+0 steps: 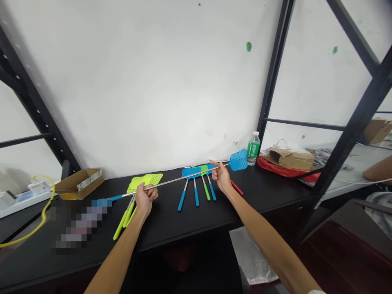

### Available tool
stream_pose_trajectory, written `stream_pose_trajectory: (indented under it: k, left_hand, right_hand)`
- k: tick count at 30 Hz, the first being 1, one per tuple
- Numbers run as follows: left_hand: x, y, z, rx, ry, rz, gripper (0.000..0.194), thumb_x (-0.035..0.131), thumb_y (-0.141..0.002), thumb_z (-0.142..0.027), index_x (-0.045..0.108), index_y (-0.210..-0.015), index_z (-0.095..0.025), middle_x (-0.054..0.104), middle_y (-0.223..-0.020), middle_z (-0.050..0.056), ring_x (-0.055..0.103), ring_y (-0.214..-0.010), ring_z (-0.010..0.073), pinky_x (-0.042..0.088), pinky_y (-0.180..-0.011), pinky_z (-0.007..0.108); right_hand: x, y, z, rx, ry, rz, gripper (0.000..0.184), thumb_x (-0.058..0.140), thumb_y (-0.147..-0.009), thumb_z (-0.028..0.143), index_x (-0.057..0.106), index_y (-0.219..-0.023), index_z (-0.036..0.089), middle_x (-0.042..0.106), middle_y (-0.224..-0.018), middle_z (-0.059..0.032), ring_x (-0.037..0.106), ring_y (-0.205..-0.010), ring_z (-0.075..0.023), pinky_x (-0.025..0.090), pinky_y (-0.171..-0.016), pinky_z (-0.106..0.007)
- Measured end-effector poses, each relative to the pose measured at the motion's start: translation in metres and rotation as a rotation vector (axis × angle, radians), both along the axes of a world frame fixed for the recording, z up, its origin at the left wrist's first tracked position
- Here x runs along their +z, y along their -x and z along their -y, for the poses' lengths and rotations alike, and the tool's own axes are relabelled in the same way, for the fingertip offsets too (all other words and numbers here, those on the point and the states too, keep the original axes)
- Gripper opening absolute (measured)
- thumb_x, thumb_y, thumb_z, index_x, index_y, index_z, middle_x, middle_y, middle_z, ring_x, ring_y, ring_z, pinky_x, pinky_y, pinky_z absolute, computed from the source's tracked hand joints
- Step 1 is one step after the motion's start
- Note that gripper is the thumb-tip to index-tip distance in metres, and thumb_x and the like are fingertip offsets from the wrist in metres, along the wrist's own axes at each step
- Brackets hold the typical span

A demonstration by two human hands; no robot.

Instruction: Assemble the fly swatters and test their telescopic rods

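Note:
I hold a long blue fly swatter (237,160) with an extended metal rod across the black table (171,222). My left hand (144,199) is closed around the rod near its blue handle end. My right hand (221,175) pinches the rod close to the blue mesh head. Under the rod lie yellow-green swatters (143,181) at the left and several collapsed blue and green swatters (196,183) in the middle. A red handle (236,187) lies just right of my right hand.
An open cardboard box (78,183) sits at the back left, with a yellow cable (45,204) beside it. A green-labelled water bottle (252,148), a torn cardboard box (289,158) on red material and black shelf posts (346,147) stand at the right. Another person's arm (378,169) shows far right.

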State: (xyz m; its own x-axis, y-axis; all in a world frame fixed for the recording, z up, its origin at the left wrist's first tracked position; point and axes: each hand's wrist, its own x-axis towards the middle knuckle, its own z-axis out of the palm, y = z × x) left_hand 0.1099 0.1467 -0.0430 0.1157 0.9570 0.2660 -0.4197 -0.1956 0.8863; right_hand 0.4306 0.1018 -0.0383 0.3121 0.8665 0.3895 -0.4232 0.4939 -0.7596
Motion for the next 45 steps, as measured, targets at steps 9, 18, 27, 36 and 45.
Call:
stream_pose_trajectory:
  k: [9,18,27,36,45]
  left_hand:
    - [0.001,0.007,-0.002,0.048,0.043,0.089,0.046,0.038,-0.087,-0.04,0.026,-0.046,-0.023,0.021,-0.037,-0.005,0.021,-0.035,0.0094,0.023,-0.039,0.026]
    - [0.002,0.004,-0.001,0.01,0.055,0.058,0.044,0.036,-0.086,-0.037,0.026,-0.045,-0.023,0.021,-0.036,-0.005,0.02,-0.035,0.0094,0.022,-0.039,0.025]
    - [-0.001,0.001,-0.001,-0.036,0.025,0.02,0.046,0.034,-0.088,-0.041,0.027,-0.046,-0.023,0.021,-0.038,-0.004,0.02,-0.036,0.0096,0.022,-0.039,0.025]
    - [-0.006,-0.013,-0.002,-0.171,0.038,-0.169,0.052,0.033,-0.09,-0.049,0.032,-0.046,-0.021,0.022,-0.041,-0.004,0.021,-0.039,0.0088,0.024,-0.041,0.024]
    - [0.006,0.01,-0.003,0.167,0.054,0.157,0.047,0.039,-0.086,-0.052,0.035,-0.05,-0.021,0.02,-0.04,-0.007,0.019,-0.035,0.0078,0.022,-0.039,0.022]
  right_hand:
    - [0.004,-0.024,0.004,-0.06,-0.024,-0.287,0.057,0.04,-0.089,0.071,0.04,-0.062,0.021,0.034,-0.055,0.0048,0.03,-0.042,-0.0078,0.033,-0.042,-0.024]
    - [0.0,-0.022,-0.003,-0.233,-0.005,-0.276,0.053,0.053,-0.092,0.056,0.034,-0.057,0.021,0.033,-0.05,0.006,0.027,-0.04,-0.0062,0.027,-0.04,-0.024]
    - [-0.001,-0.003,-0.004,-0.232,0.006,-0.076,0.056,0.066,-0.08,0.059,0.036,-0.053,0.021,0.037,-0.047,0.0056,0.032,-0.042,-0.0064,0.026,-0.04,-0.024]
    - [-0.006,0.018,-0.007,-0.061,0.019,-0.032,0.04,0.073,-0.077,0.049,0.047,-0.064,0.021,0.049,-0.051,0.0047,0.04,-0.043,-0.0074,0.031,-0.04,-0.022]
    - [0.006,-0.014,-0.003,-0.226,0.091,-0.455,0.029,0.062,-0.087,0.041,0.046,-0.072,0.021,0.053,-0.057,0.0051,0.042,-0.042,-0.0063,0.037,-0.042,-0.021]
